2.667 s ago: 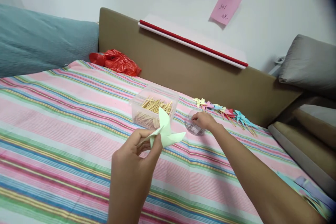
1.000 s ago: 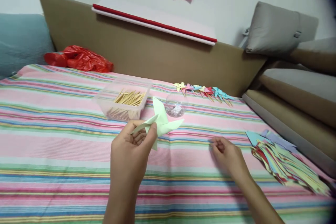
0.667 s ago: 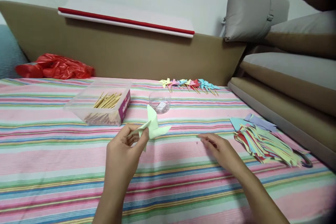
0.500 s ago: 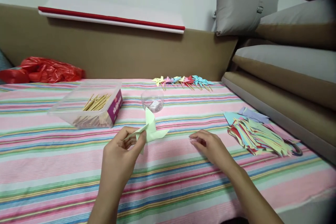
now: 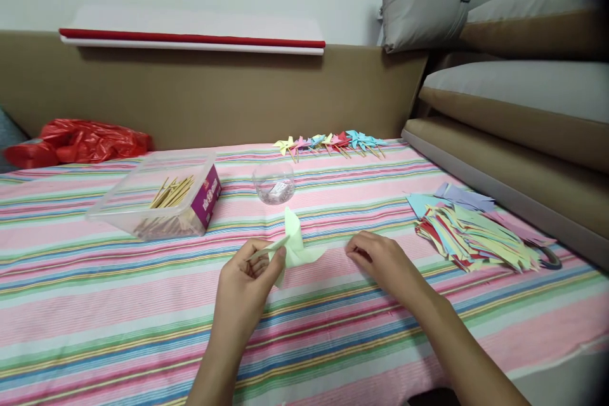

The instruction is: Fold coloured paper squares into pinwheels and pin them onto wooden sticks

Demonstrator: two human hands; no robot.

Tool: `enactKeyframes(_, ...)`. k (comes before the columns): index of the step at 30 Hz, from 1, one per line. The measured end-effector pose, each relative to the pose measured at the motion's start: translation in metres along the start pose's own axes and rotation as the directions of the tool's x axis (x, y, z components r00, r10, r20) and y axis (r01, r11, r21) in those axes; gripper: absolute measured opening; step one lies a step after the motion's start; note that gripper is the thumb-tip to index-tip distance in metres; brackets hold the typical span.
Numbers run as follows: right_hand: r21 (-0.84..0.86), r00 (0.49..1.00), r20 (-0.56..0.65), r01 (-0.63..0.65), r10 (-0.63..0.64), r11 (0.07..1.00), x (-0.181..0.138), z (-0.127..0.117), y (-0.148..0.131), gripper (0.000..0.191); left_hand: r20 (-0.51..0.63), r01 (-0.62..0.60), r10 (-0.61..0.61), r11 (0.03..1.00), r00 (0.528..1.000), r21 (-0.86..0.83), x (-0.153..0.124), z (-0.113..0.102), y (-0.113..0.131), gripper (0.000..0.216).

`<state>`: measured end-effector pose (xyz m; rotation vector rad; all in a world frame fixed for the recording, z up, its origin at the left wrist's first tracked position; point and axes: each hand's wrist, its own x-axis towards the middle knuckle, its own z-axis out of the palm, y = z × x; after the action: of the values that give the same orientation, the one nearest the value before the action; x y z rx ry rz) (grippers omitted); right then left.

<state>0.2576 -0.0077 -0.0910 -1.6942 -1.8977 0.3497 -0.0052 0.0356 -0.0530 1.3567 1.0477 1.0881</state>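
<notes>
My left hand (image 5: pixel 250 279) pinches a pale green paper pinwheel (image 5: pixel 295 246) at its centre, thumb in front. Its blades fan out up and to the right, and no stick shows on it. To the right, my right hand (image 5: pixel 375 259) has thumb and fingertips drawn together just above the cloth; whatever is between them is too small to make out. Beyond the pinwheel stands a round clear tub (image 5: pixel 274 184) with small pins or bits and a white label inside. A clear plastic box (image 5: pixel 143 193) with a purple label holds thin wooden sticks (image 5: pixel 172 192).
Finished pinwheels (image 5: pixel 333 143) on sticks lie in a row at the back. A heap of coloured paper pieces (image 5: pixel 476 235), with a dark curved handle (image 5: pixel 552 259) by it, lies right on the striped cloth (image 5: pixel 143 330). Cushions (image 5: pixel 514 146) are stacked right; a red bag (image 5: pixel 85 141) lies back left.
My left hand has moved right with the pinwheel, closer to my right hand. The right hand's fingertips have closed further, and the small shiny thing there no longer shows. The view has shifted slightly.
</notes>
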Motion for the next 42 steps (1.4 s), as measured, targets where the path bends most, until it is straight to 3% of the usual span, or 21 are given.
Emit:
enactKeyframes(5,0.056,0.996,-0.084,0.014,-0.009,0.998,-0.002,-0.005,-0.020,0.017,-0.039,-0.025,0.027,0.999,0.999,0.045,-0.003,0.001,-0.001,0.021)
enactKeyframes(7,0.198,0.986,-0.166,0.008,0.025,0.980,-0.004,-0.004,-0.043,0.013,-0.081,-0.048,0.058,0.991,0.995,0.125,-0.007,0.007,0.000,0.018)
enactKeyframes(9,0.478,0.970,-0.220,0.013,0.105,0.878,-0.008,0.000,-0.070,0.011,-0.099,-0.070,0.086,0.986,0.991,0.154,-0.010,0.014,0.003,0.018)
enactKeyframes(11,0.592,0.962,-0.225,0.010,0.154,0.806,-0.011,0.008,-0.093,0.011,-0.087,-0.059,0.069,0.993,0.994,0.104,-0.013,0.022,0.005,0.018)
enactKeyframes(14,0.596,0.963,-0.215,-0.002,0.162,0.803,-0.015,0.018,-0.110,0.010,-0.038,0.031,-0.033,0.999,0.999,-0.036,-0.016,0.029,0.008,0.022)
enactKeyframes(20,0.479,0.950,-0.296,0.058,0.099,0.876,-0.017,0.014,-0.102,0.008,0.008,0.136,-0.138,0.959,0.990,-0.247,-0.017,0.034,0.006,0.026)
enactKeyframes(25,0.479,0.969,-0.243,0.078,0.047,0.874,-0.017,0.004,-0.098,0.009,0.030,0.142,-0.140,0.933,0.990,-0.330,-0.020,0.037,0.003,0.024)
enactKeyframes(42,0.551,0.991,-0.126,0.042,0.034,0.834,-0.015,-0.008,-0.096,0.009,0.072,0.046,-0.036,0.987,0.997,-0.151,-0.024,0.030,0.007,0.019)
